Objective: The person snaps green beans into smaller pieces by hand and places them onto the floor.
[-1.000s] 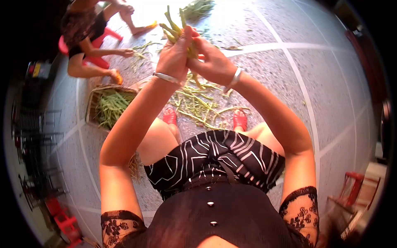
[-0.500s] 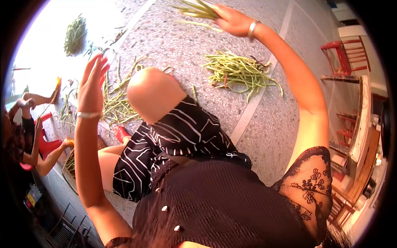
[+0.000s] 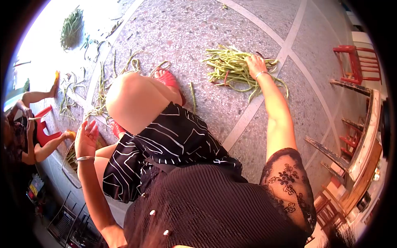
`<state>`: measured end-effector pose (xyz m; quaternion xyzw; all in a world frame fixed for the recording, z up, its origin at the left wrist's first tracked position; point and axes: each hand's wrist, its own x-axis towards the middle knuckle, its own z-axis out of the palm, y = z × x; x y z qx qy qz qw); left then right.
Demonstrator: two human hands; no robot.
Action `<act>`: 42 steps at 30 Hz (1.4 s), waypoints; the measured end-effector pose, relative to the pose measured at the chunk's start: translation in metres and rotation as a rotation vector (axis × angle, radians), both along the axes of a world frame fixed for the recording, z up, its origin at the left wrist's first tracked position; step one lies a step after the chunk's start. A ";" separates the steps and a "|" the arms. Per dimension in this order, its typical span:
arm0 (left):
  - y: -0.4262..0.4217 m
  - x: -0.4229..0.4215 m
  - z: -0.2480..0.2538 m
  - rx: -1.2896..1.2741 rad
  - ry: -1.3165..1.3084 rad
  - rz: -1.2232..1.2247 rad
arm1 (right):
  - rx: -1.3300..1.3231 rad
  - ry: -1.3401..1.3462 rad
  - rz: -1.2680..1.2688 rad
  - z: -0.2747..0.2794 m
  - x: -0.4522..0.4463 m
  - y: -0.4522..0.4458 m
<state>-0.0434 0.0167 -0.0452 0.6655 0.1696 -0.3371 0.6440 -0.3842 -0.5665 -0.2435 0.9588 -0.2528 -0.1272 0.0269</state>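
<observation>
A pile of green long beans [image 3: 227,68] lies on the speckled floor in front of me to the right. My right hand [image 3: 255,65] is at the pile's right end, its fingers closed over beans there; its fingertips are partly hidden among them. My left hand [image 3: 87,139] is raised beside my bent knee on the left, fingers apart with nothing in them. Nearest to it are loose long beans [image 3: 101,93] scattered over the floor beyond the knee. One short bean piece [image 3: 192,97] lies alone by my red sandal [image 3: 168,79].
Another bundle of beans [image 3: 72,29] lies far left in bright light. A person [image 3: 31,136] sits at the left on a red stool [image 3: 43,128], hands together. At the right stand a red chair [image 3: 359,64] and a wooden table [image 3: 366,136].
My right hand has come down from above with its bunch of beans onto the pile. My left hand has dropped lower. My knee has shifted left, exposing the red sandal.
</observation>
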 end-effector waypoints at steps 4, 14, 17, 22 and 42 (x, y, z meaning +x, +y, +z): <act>-0.004 -0.014 0.010 0.012 0.003 -0.005 | -0.020 -0.007 -0.175 -0.037 0.020 0.013; 0.015 -0.017 0.024 0.049 -0.088 -0.006 | 0.186 -0.314 -0.022 -0.015 0.062 0.090; 0.020 -0.021 0.022 0.039 -0.071 -0.010 | 0.584 -0.096 -0.176 -0.051 0.068 0.163; 0.023 -0.025 0.030 0.063 -0.036 -0.033 | 0.652 0.059 -0.581 -0.105 0.075 0.250; -0.013 -0.025 0.017 0.024 -0.010 -0.100 | 0.671 -0.116 -0.542 -0.124 0.055 0.227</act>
